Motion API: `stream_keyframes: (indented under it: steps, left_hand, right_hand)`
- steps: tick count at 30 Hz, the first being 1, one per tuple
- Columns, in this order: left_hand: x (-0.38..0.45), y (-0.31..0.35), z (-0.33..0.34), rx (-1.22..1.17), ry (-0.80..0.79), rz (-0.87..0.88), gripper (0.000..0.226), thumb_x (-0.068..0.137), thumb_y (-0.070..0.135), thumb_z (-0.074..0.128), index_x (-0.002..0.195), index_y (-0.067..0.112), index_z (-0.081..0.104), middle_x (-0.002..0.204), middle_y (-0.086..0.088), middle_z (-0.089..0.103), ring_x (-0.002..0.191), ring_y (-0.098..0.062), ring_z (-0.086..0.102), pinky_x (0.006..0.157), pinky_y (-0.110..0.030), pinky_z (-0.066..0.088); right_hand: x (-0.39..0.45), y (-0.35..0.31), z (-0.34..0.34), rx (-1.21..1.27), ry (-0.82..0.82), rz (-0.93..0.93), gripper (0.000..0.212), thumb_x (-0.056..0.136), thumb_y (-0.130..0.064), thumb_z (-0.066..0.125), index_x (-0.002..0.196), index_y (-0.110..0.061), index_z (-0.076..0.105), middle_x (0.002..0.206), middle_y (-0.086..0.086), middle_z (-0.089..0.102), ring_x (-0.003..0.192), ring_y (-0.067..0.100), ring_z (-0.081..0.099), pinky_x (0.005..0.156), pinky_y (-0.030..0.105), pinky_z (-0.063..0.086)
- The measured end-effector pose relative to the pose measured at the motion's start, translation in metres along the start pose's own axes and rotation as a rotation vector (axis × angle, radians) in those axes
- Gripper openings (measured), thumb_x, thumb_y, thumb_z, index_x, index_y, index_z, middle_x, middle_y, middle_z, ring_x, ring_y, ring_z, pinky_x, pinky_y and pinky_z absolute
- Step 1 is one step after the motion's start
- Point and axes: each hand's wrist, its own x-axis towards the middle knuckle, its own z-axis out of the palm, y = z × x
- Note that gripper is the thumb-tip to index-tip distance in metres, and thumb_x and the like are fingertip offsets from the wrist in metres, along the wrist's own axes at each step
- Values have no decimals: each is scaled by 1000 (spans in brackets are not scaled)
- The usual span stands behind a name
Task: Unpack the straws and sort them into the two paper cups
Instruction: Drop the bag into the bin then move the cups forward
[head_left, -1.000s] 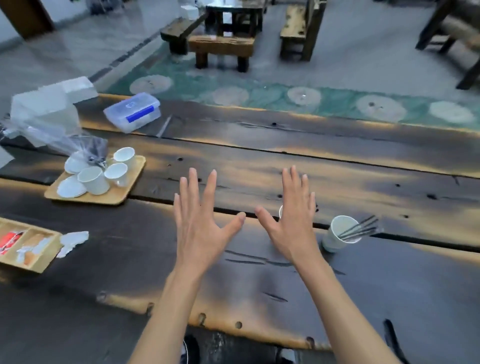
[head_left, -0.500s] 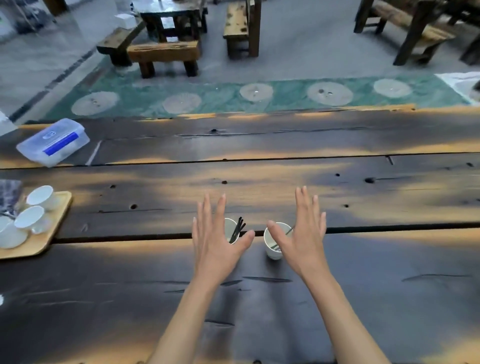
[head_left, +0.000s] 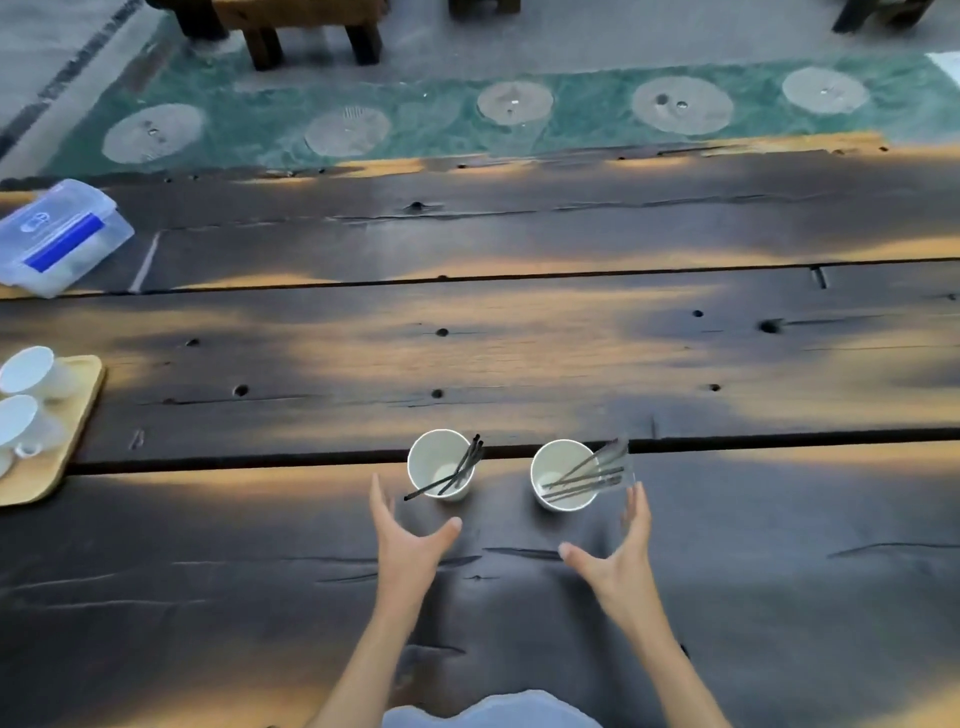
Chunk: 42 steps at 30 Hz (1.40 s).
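Note:
Two white paper cups stand side by side on the dark wooden table (head_left: 519, 338). The left cup (head_left: 434, 460) holds a few black straws (head_left: 462, 467) leaning to the right. The right cup (head_left: 558, 467) holds several grey straws (head_left: 592, 473) that stick out over its right rim. My left hand (head_left: 408, 540) is open just in front of the left cup, fingers spread, holding nothing. My right hand (head_left: 618, 551) is open in front and to the right of the right cup, also holding nothing. Neither hand touches a cup.
A wooden tray (head_left: 57, 457) with white teacups (head_left: 23, 369) sits at the left edge. A clear plastic box with a blue label (head_left: 57, 236) lies at the far left. Beyond the table's far edge are a green patterned rug (head_left: 467, 130) and wooden benches (head_left: 311, 26).
Both hands have pulled back toward me and apart, uncovering the two cups. The view has shifted, so the cups now sit centred in front of me.

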Motion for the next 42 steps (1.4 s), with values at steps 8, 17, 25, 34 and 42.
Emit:
stream_keyframes:
  steps: [8,17,25,34,42]
  left_hand:
    - [34,-1,26,17,-30,28,118,64,4,88,152,39,17,149,10,42,130,-3,46,112,-27,36]
    - [47,5,37,10,10,70,87,67,1,86,135,30,40,125,14,58,110,6,57,96,-16,44]
    - [70,30,43,-78,63,99,77,70,0,86,130,25,45,119,9,63,100,6,62,82,-9,48]
    - [180,120,67,-111,50,250,74,70,1,87,131,13,48,115,4,65,99,7,64,83,-12,49]
    - [295,183,108,-143,-10,342,70,74,-7,81,128,17,43,111,13,58,87,20,59,72,-6,47]
  right_hand:
    - [54,11,4,-39,-93,58,95,59,-27,87,137,-31,33,137,-5,56,127,10,53,113,41,38]
    - [72,6,15,-43,-167,22,61,66,-23,83,124,-20,62,117,-5,72,110,9,65,105,43,47]
    - [99,-32,24,7,-26,-46,41,67,-9,85,104,-16,68,100,-1,75,95,12,70,92,37,55]
    - [211,-135,40,115,-20,-273,49,70,-1,83,114,-12,65,105,6,74,97,17,70,89,34,56]
    - [334,-192,62,140,17,-357,52,72,4,79,118,-4,58,101,5,69,88,9,65,75,22,54]
